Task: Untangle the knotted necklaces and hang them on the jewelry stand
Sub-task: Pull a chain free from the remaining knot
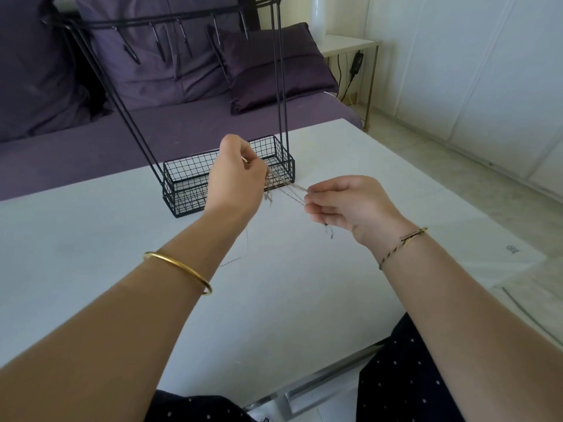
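The necklaces (289,191) are thin, blurred chains, so their number and the knot itself cannot be made out, and the top of the black wire jewelry stand (183,180) is cut off by the frame. The left hand (239,175), raised with its back to the camera, hides its fingertips while pinching the tangle in front of the stand's basket. The right hand (344,205), lower and palm inward, pinches the strands stretched taut between them above the white table (91,239). Both forearms reach forward.
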A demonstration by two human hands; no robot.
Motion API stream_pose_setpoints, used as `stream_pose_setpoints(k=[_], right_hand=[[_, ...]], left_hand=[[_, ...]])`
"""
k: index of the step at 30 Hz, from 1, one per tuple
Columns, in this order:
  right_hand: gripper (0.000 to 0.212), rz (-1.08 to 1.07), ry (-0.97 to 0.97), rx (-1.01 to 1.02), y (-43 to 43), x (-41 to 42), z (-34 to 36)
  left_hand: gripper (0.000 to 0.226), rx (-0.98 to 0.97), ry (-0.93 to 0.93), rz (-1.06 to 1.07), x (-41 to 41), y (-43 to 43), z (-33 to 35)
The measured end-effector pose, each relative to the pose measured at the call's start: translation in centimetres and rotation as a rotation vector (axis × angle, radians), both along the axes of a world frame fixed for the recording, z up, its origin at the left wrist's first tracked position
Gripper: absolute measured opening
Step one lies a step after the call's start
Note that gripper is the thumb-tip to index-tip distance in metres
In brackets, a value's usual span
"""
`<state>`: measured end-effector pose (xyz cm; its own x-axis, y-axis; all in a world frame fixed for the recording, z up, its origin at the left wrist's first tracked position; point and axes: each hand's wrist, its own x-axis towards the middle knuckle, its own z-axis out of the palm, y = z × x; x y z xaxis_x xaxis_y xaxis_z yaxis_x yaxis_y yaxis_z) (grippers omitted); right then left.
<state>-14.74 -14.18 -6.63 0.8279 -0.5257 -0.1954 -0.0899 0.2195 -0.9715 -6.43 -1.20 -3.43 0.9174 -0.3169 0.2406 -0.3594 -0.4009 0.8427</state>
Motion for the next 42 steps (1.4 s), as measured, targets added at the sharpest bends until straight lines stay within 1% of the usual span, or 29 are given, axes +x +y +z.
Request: stream_pose_setpoints(k=[3,5,9,15,19,21,24,25,28,29,30,33,36,38,39,40,42], right_hand=[[0.008,-0.023,-0.030,0.116,0.0,0.0,0.0],[0.008,-0.041,-0.026,0.116,0.1,0.1,0.0],[0.011,-0.056,0.062,-0.090,0.1,0.3,0.0],[0.013,-0.060,0.080,-0.190,0.0,0.4,0.0],[0.016,-0.068,0.051,-0.398,-0.3,0.3,-0.4],[0.016,-0.076,0.058,-0.510,-0.4,0.3,-0.5],[0.029,-0.076,0.072,-0.638,-0.5,0.4,-0.8],[0.029,-0.085,0.075,-0.658,-0.6,0.5,-0.9],[0.012,-0.153,0.081,-0.703,-0.6,0.8,-1.0],[0.011,-0.171,0.070,-0.664,-0.6,1.0,-1.0],[0.012,-0.181,0.050,-0.575,-0.5,1.1,-0.8],[0.014,-0.183,-0.025,-0.196,-0.4,1.3,-0.1],[0.017,-0.164,-0.129,0.194,-0.1,1.1,0.6],[0.023,-0.120,-0.258,0.462,0.3,0.8,0.9],[0.025,-0.090,-0.322,0.559,0.5,0.7,1.1],[0.025,-0.064,-0.364,0.614,0.6,0.6,1.2],[0.024,-0.030,-0.386,0.634,0.7,0.5,1.2]], left_hand=[[0.005,-0.050,0.000,0.008,0.3,0.0,0.0],[0.005,-0.057,0.005,0.007,0.3,0.1,0.0],[0.005,-0.035,0.003,0.019,0.4,0.2,-0.1],[0.006,-0.032,0.025,0.041,0.6,0.2,-0.2],[0.017,-0.092,0.063,0.053,0.7,0.2,-0.1],[0.018,-0.115,0.083,0.057,0.7,0.3,-0.1],[0.023,-0.130,0.093,0.074,0.9,0.3,-0.2],[0.024,-0.130,0.095,0.080,0.9,0.3,-0.3],[0.025,-0.105,0.105,0.098,1.1,0.4,-0.3],[0.023,-0.091,0.103,0.099,1.1,0.4,-0.3],[0.020,-0.077,0.100,0.099,1.1,0.5,-0.3],[0.011,-0.012,0.071,0.100,1.3,0.5,-0.5],[0.014,0.025,0.066,0.094,1.4,0.5,-0.6],[0.019,-0.016,0.125,0.077,1.2,0.4,-0.4],[0.020,-0.058,0.172,0.061,1.1,0.4,-0.4],[0.020,-0.100,0.219,0.039,0.9,0.4,-0.3],[0.018,-0.164,0.288,-0.017,0.7,0.2,-0.3]])
